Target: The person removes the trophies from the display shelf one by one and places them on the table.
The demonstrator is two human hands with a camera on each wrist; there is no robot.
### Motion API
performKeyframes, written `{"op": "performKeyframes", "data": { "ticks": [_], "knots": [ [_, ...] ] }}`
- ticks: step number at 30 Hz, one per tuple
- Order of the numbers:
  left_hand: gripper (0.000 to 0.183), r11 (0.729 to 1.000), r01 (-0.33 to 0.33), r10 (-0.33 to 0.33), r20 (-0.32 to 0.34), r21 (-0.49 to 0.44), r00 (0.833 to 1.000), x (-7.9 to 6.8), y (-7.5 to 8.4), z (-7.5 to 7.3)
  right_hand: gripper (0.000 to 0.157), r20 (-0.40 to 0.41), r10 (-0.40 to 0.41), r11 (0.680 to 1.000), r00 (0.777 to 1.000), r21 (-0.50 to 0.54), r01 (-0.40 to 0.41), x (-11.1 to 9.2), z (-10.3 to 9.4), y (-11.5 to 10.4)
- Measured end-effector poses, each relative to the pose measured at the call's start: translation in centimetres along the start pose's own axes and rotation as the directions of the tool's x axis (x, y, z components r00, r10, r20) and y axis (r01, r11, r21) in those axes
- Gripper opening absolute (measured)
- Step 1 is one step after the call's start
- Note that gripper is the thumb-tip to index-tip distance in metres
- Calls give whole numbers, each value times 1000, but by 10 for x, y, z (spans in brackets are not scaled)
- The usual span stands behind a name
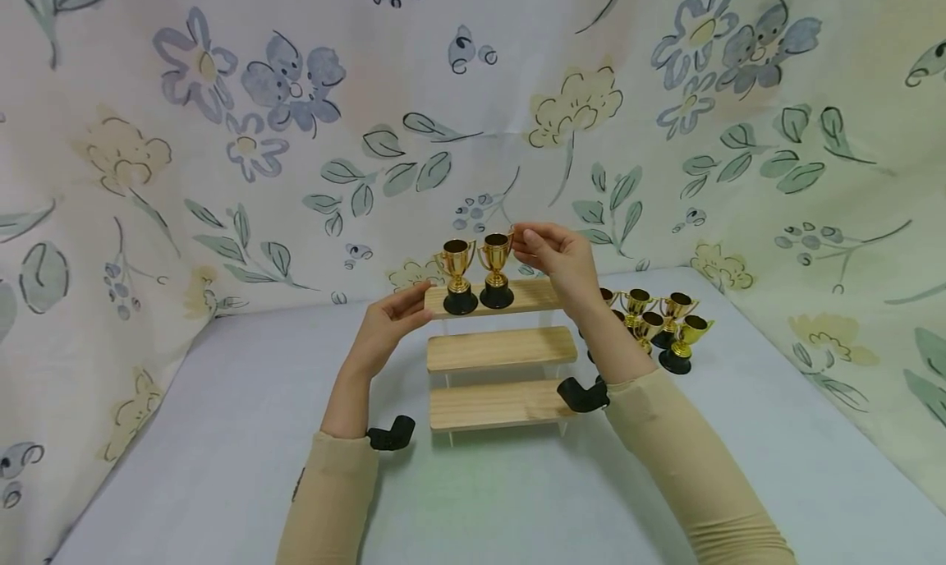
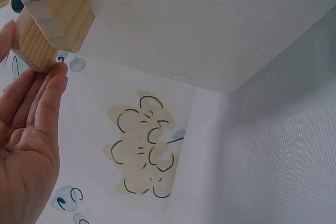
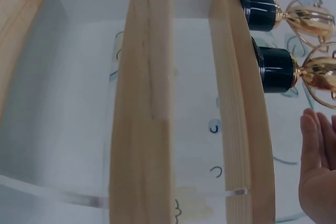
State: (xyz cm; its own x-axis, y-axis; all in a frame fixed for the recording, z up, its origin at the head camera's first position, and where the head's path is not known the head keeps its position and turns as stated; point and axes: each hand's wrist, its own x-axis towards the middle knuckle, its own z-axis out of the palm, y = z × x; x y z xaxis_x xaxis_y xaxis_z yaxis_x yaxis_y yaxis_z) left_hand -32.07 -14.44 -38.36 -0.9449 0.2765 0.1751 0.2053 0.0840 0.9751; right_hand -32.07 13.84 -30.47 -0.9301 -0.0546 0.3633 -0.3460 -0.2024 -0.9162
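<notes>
A stand with three stepped wooden shelves occupies the middle of the head view. On its top shelf (image 1: 530, 296) two gold toy trophies with black bases stand side by side: the left trophy (image 1: 458, 271) and the right trophy (image 1: 496, 269). My left hand (image 1: 384, 323) holds the left end of the top shelf; in the left wrist view the shelf end (image 2: 32, 45) lies between thumb and fingers. My right hand (image 1: 563, 261) is beside the right trophy, fingertips right at its handle. Its fingers (image 3: 310, 135) look fairly straight in the right wrist view.
Several more trophies (image 1: 695, 335) stand on the table to the right of the stand, partly hidden behind my right forearm. The middle shelf (image 1: 502, 350) and bottom shelf (image 1: 502, 405) step down toward me. A floral cloth (image 1: 414, 72) hangs behind the white table (image 1: 259, 434).
</notes>
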Motion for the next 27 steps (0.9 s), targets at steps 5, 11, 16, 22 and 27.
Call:
{"op": "performKeyframes", "data": {
  "ticks": [5,11,16,22,27],
  "knots": [
    [61,1000,-4,4,4,-12,1000,1,0,2,31,-18,4,1000,1000,2,-4,0,-2,1],
    [61,1000,5,-5,1,-12,1000,2,2,4,29,-26,-13,1000,1000,11,13,-1,-3,2],
    [60,1000,9,-9,-7,-4,1000,0,3,2,27,-6,-42,999,999,11,42,1,3,3],
    [61,1000,9,-9,-8,-3,1000,-1,3,1,21,-20,-24,999,1000,-25,24,1,10,4],
    [61,1000,6,-6,-9,1,1000,-1,2,1,10,-44,-20,999,999,-28,19,1,12,3]
  ]
}}
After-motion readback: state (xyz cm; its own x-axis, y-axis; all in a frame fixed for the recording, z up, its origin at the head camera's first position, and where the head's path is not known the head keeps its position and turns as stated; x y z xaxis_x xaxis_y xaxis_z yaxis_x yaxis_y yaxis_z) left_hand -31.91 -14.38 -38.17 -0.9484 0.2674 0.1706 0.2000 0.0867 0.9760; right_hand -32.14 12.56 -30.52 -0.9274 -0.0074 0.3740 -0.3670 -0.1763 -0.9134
